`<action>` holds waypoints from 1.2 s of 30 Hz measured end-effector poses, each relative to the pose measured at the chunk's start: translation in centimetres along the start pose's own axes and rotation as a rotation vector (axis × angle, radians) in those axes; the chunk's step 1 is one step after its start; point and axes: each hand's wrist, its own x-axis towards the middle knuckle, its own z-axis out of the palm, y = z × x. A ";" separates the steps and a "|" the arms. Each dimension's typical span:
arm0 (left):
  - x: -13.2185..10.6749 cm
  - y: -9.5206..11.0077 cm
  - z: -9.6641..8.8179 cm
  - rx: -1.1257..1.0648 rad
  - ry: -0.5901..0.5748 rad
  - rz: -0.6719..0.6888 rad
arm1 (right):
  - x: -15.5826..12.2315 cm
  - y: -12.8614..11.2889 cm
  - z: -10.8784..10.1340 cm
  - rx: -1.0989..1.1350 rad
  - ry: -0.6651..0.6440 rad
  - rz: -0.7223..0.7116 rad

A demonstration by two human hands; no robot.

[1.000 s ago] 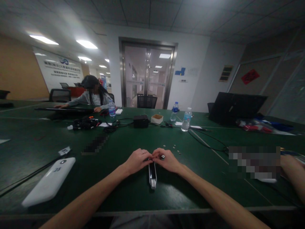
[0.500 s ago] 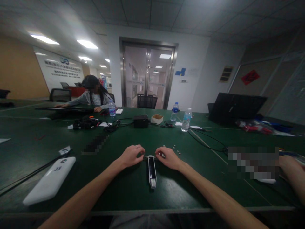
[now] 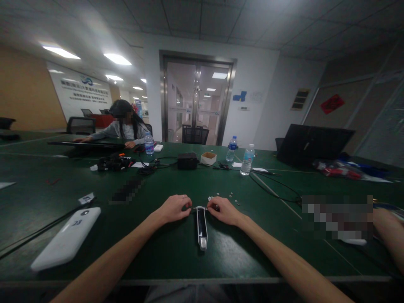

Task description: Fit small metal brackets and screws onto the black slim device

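Observation:
A long narrow object with a white frame and a dark middle (image 3: pixel 202 224) lies on the green table, its pale blunt end towards me. My left hand (image 3: pixel 175 208) is closed in a pinch at the left of its far end. A thin short piece shows between these fingertips and the frame, too small to name. My right hand (image 3: pixel 224 210) pinches at the right of the same end, with something small and dark partly hidden under the fingers. Several small metal rings (image 3: pixel 236 201) lie just beyond my right hand.
A white case (image 3: pixel 66 240) marked with a number lies at left. Water bottles (image 3: pixel 247 160), a small open box (image 3: pixel 208 158), a black block (image 3: pixel 187 160) and cables stand farther back. One person (image 3: pixel 126 126) sits across the table; another person's arm (image 3: pixel 389 229) reaches in at right.
My right fingertips have shifted slightly and closed in by the far end of the white-framed object. Small pale pieces beyond them show more clearly. My left hand stays nearly still.

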 end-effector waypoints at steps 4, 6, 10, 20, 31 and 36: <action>0.1 -0.2 0.3 -0.006 0.002 0.010 | 0.0 0.1 0.0 -0.005 -0.008 0.013; 0.1 -0.3 0.4 -0.009 -0.002 0.020 | 0.0 0.1 0.1 -0.011 -0.008 0.016; 0.1 -0.3 0.7 -0.019 -0.009 0.025 | 0.0 0.2 0.1 -0.016 -0.012 0.014; 0.1 0.0 0.6 -0.041 -0.007 0.011 | 0.0 0.1 0.0 -0.007 -0.029 0.015; 0.2 0.1 1.0 -0.023 -0.059 0.027 | 0.1 0.1 -0.4 -0.011 -0.086 -0.009; 0.3 0.0 1.2 0.019 -0.085 0.029 | 0.1 0.1 -0.4 -0.021 -0.098 -0.010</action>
